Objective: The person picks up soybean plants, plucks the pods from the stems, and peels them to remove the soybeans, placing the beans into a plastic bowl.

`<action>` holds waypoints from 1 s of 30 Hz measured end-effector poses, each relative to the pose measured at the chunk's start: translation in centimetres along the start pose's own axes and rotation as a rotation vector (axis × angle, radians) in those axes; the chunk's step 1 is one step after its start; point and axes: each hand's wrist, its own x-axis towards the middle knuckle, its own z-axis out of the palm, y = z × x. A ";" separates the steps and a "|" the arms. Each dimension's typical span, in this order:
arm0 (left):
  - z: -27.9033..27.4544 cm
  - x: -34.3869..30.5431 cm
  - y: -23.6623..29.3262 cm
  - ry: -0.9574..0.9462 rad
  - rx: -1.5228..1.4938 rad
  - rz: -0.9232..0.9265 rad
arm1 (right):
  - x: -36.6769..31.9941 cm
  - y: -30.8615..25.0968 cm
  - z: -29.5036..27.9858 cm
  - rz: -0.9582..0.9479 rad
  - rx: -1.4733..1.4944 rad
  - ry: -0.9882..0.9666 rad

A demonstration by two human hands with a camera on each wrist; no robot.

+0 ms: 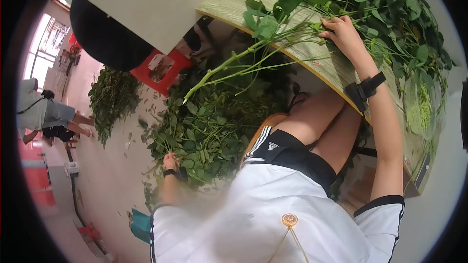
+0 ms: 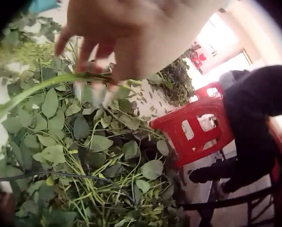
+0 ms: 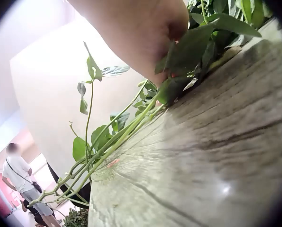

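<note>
On the wood-patterned table (image 1: pixel 234 5), my right hand (image 1: pixel 343 34) grips the stems of a leafy bean plant (image 1: pixel 234 58). Its bare cut stalks stick out past the table edge. In the right wrist view, broad leaves (image 3: pixel 186 56) partly hide the right hand (image 3: pixel 150 33), low over the tabletop. Down by my side, my left hand (image 1: pixel 170 160) is over a large heap of bean plants (image 1: pixel 209 131) on the floor. The left wrist view shows the left hand (image 2: pixel 112 38) blurred, its fingers spread, with a thick green stem (image 2: pixel 37 92) crossing before them.
More bean plants (image 1: pixel 409 9) are piled on the table, beside a clear bag of green pods (image 1: pixel 421 107). A red stool (image 1: pixel 175 63) and another plant heap (image 1: pixel 114 100) stand across the floor. Another person (image 1: pixel 48 107) is at the far left.
</note>
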 end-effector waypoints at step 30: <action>30.8 -27.2 41.8 -0.595 0.984 1.033 | -3.3 -1.2 -4.7 -0.059 0.417 0.465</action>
